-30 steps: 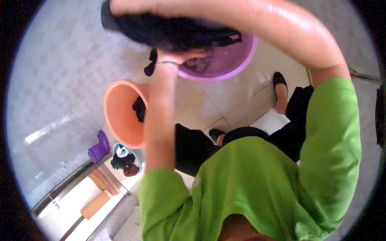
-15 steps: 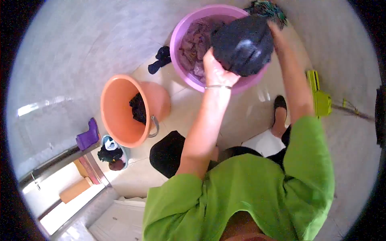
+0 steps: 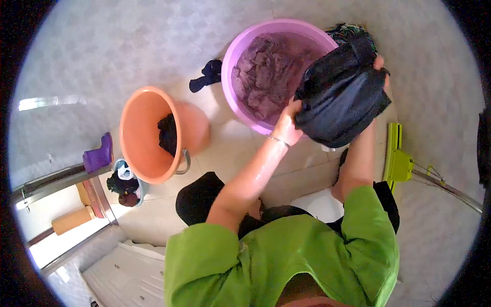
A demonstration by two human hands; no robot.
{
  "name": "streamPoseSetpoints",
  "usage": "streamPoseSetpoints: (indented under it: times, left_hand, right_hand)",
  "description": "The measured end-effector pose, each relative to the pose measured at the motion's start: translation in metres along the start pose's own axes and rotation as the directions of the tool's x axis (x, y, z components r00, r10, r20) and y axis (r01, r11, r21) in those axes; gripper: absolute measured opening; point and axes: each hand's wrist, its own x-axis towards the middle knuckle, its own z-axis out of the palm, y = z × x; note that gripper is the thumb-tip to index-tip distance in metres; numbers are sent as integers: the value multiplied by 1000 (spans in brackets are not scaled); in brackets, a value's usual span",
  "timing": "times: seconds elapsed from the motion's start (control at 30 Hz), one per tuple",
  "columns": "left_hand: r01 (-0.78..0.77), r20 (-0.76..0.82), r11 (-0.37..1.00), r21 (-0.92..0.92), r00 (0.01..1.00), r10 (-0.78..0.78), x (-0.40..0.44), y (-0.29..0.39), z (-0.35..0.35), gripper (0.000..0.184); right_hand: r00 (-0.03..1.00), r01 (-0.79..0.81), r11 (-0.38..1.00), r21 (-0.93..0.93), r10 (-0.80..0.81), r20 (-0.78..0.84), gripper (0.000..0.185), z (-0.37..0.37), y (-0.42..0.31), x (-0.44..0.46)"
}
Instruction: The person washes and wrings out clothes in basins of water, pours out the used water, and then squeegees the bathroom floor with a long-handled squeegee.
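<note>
Over the near right side of a purple basin [image 3: 228, 97], a black garment [image 3: 342, 94] is being held up by both hands, bunched and creased, with part of the basin's rim hidden behind it. The garment's left edge is gripped by the left hand [image 3: 290, 122], its fingers partly covered by the fabric; a thin bracelet [image 3: 279, 140] is worn at that wrist. At the far right edge, the garment is held by the right hand [image 3: 380, 69] — only some of its fingers can be seen there, the rest being screened by the cloth.

Down in the basin, greyish-purple laundry [image 3: 266, 71] is heaped toward the left side. A patterned dark cloth [image 3: 348, 31] is partly covered by the garment, just behind the basin, and a small black item [image 3: 207, 75] is seen lying on the floor tiles at the basin's left.

Farther left, an orange bucket [image 3: 197, 123] is placed, its grey handle [image 3: 185, 162] hanging at the side, and a dark bundle [image 3: 168, 134] is held inside. Just beside it, a small pale-blue tub [image 3: 141, 192] is filled with clothes [image 3: 123, 185], and near that a purple boot [image 3: 98, 154] is spotted.

Over on the right, a lime-green mop head [image 3: 399, 158] is seen, fixed to a metal pole [image 3: 450, 192]. A green shirt [image 3: 286, 256] is worn by the person — the sleeves ending above the elbows.
</note>
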Motion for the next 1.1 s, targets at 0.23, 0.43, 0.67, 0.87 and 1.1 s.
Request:
streamPoseSetpoints:
  times: [0.23, 0.43, 0.67, 0.87, 1.1]
  left_hand:
    - [269, 433, 935, -231, 889, -149, 6, 15, 45, 49]
    - [-402, 183, 910, -102, 892, 414, 45, 38, 42, 28]
    - [-718, 794, -422, 554, 301, 529, 20, 54, 86, 29]
    - [-704, 948, -651, 282, 311, 74, -7, 23, 100, 24]
    - [-768, 967, -637, 68, 209, -149, 13, -8, 80, 7]
  right_hand:
    - [905, 22, 999, -24, -10, 425, 29, 44, 8, 2]
    - [942, 50, 897, -439, -188, -278, 39, 31, -10, -27]
    - [875, -354, 924, 145, 382, -297, 29, -60, 36, -3]
    - [821, -511, 478, -715, 516, -242, 21, -16, 21, 8]
    - [529, -524, -36, -851, 770, -358, 25, -35, 23, 35]
